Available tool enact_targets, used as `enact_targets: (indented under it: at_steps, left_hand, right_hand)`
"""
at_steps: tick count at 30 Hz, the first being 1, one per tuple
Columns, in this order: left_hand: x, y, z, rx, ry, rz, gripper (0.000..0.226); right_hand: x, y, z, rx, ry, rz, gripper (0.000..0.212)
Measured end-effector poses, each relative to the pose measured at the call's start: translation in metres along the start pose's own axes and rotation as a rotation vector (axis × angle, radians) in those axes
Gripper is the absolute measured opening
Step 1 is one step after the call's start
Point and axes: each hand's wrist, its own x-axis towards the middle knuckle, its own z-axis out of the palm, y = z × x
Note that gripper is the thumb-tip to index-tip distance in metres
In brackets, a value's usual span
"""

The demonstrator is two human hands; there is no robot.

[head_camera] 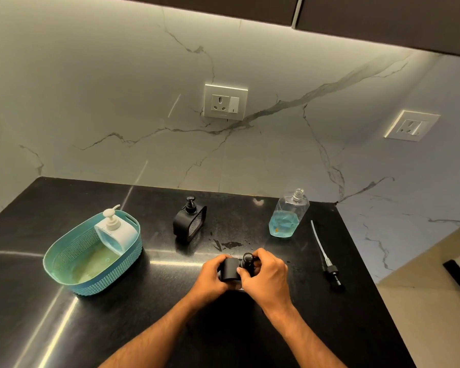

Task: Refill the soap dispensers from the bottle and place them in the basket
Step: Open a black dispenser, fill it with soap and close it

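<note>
Two hands on black soap dispenser [230,270], lower centre on table [64,328] | left hand [213,274] fingers clamped round body; right hand [266,274] fingers pinch pump head [248,258] | judged rigid, light, slippery if wet; grip body sides | basket [72,266] left.

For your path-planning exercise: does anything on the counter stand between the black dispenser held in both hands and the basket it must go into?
Nothing visible does. The black dispenser, gripped by the left hand and right hand, has bare countertop between it and the basket. The second black dispenser stands behind that line.
</note>
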Motion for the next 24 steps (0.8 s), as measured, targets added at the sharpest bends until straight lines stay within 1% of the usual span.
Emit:
enact_targets:
  at_steps: [3, 5, 8, 10, 12, 13, 15, 19, 21, 24]
  left_hand:
    - [-0.001, 0.004, -0.002, 0.005, 0.003, -0.015, 0.047]
    - [-0.003, 0.006, -0.004, 0.006, 0.002, -0.025, 0.048]
    - [-0.006, 0.008, -0.009, 0.022, -0.017, -0.021, 0.05]
    - [-0.009, 0.008, -0.016, 0.017, -0.027, -0.023, 0.052]
    - [-0.013, 0.009, -0.025, -0.01, -0.019, -0.026, 0.055]
    - [-0.015, 0.011, -0.032, -0.024, -0.007, -0.029, 0.056]
    - [-0.019, 0.017, -0.048, -0.039, 0.002, -0.022, 0.055]
    - [-0.027, 0.031, -0.085, -0.054, 0.015, 0.009, 0.049]
    - [-0.031, 0.039, -0.105, -0.067, 0.037, 0.033, 0.052]
    - [-0.044, 0.051, -0.148, -0.083, 0.135, 0.076, 0.06]
  right_hand:
    - [-0.001, 0.003, -0.002, 0.003, -0.015, -0.051, 0.036]
    - [0.0, 0.005, -0.004, 0.014, -0.054, -0.08, 0.037]
    - [0.004, 0.014, -0.007, 0.005, -0.141, -0.137, 0.048]
    - [0.007, 0.017, -0.009, -0.007, -0.225, -0.153, 0.06]
    - [0.01, 0.017, -0.011, -0.019, -0.351, -0.162, 0.067]
    - [0.012, 0.014, -0.011, -0.037, -0.411, -0.178, 0.068]
    - [0.016, 0.005, -0.01, -0.062, -0.468, -0.219, 0.065]
    - [0.027, -0.023, -0.009, -0.022, -0.447, -0.31, 0.059]
    - [0.032, -0.042, -0.01, 0.028, -0.417, -0.333, 0.055]
    - [0.042, -0.08, -0.002, 0.084, -0.407, -0.416, 0.05]
